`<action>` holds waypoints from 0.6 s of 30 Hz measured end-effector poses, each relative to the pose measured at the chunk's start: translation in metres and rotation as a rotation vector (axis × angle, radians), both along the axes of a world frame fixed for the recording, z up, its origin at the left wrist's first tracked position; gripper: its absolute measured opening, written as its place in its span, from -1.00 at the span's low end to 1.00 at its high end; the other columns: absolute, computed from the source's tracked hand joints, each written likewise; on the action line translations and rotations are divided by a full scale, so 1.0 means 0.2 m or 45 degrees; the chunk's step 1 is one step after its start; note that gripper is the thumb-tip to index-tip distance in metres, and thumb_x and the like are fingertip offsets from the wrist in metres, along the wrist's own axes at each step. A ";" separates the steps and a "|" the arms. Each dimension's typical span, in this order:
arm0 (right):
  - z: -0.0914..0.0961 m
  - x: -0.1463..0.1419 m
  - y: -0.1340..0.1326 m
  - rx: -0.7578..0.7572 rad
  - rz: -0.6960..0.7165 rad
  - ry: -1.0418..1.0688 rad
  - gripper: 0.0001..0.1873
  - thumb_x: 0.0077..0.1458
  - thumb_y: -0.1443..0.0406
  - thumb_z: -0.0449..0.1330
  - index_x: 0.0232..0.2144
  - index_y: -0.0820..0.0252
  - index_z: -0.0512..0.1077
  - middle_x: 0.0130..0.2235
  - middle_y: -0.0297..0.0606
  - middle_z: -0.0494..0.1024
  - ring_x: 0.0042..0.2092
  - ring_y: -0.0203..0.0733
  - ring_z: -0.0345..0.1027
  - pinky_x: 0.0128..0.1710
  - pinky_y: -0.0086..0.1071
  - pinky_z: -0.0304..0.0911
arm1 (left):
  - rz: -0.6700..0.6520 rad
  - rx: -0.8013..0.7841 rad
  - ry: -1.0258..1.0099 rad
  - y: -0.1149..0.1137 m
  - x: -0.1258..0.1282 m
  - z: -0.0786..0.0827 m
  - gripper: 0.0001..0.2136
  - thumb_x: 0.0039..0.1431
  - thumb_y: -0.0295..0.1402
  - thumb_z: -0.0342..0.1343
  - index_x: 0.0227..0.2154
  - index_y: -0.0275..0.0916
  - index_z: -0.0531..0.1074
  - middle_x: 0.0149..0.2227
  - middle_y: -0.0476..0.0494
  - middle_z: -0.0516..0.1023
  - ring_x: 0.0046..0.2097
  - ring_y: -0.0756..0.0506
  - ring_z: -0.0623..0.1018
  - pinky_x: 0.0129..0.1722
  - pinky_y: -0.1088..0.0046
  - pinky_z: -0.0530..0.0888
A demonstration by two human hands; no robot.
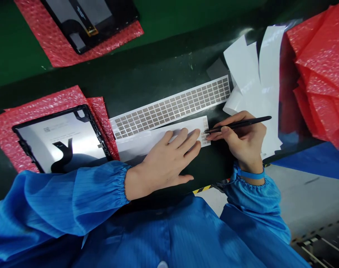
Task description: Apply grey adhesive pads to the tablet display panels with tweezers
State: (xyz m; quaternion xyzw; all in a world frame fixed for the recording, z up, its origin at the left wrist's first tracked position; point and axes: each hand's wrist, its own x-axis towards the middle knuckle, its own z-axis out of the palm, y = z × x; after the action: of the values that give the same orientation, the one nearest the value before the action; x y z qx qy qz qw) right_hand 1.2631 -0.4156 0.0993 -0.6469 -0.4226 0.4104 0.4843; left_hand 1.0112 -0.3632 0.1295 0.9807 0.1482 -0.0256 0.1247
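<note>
In the head view, the person's left hand point(166, 160) lies open and flat on a long white paper strip point(158, 139), and the fingers point toward the right end of this strip. At that end there are small tan square labels. The right hand point(242, 143) is closed around slim black tweezers point(239, 124) and holds them between thumb and fingers, like a pen. Their pointed tip reaches the labels at the strip's end. Just above the strip lies a longer white sheet with a grid of tan square labels point(169, 108). Both are on a dark green bench mat point(158, 70). At left, a black-framed tablet display panel point(63, 141) rests on red bubble-wrap bags point(2, 130). A second black panel point(88, 18) lies on another red bubble-wrap bag point(60, 52) at the top. At right there are curled white liner strips point(255, 82) and a pile of red bubble-wrap bags point(320, 74). The person wears blue striped sleeves point(60, 201) and a blue wrist strap point(251, 175) on the right wrist.
</note>
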 end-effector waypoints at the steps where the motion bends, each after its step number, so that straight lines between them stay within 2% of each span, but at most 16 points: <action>1: 0.00 0.00 0.00 -0.005 -0.003 -0.003 -0.72 0.24 0.07 0.56 -0.27 0.07 0.61 -0.37 -0.31 0.73 -0.42 -0.13 0.72 -0.46 -0.34 0.65 | -0.002 -0.006 0.003 0.00 0.00 0.00 -0.18 0.46 0.18 0.19 0.48 -0.41 0.35 0.58 -0.47 0.25 0.41 -0.50 0.37 0.25 0.02 0.41; 8: 0.01 0.01 0.01 -0.029 -0.037 0.035 -0.73 0.18 0.15 0.59 -0.30 0.14 0.62 -0.37 -0.22 0.75 -0.43 -0.08 0.73 -0.45 -0.37 0.66 | -0.006 -0.022 0.019 0.01 -0.01 0.01 -0.18 0.44 0.17 0.22 0.48 -0.39 0.37 0.59 -0.44 0.23 0.41 -0.50 0.37 0.26 0.01 0.41; 13: 0.02 0.01 0.02 -0.054 0.002 0.099 -0.75 0.17 0.20 0.60 -0.30 0.14 0.62 -0.37 -0.23 0.76 -0.49 -0.14 0.69 -0.46 -0.38 0.67 | -0.002 -0.027 0.027 0.01 0.00 0.00 -0.20 0.43 0.17 0.24 0.45 -0.38 0.39 0.59 -0.44 0.23 0.41 -0.51 0.38 0.25 0.00 0.41; 18: 0.02 0.01 0.04 -0.073 -0.022 0.103 -0.70 0.11 0.16 0.63 -0.34 0.14 0.61 -0.44 -0.22 0.73 -0.55 -0.12 0.64 -0.50 -0.36 0.65 | -0.002 -0.037 0.010 0.01 0.00 0.01 -0.21 0.42 0.16 0.25 0.44 -0.38 0.41 0.58 -0.45 0.24 0.41 -0.51 0.38 0.25 -0.01 0.41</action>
State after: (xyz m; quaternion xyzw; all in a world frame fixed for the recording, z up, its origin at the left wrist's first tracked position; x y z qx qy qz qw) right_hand 1.2656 -0.4075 0.1032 -0.6471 -0.3850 0.4440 0.4857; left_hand 1.0113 -0.3606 0.1310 0.9789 0.1474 -0.0319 0.1383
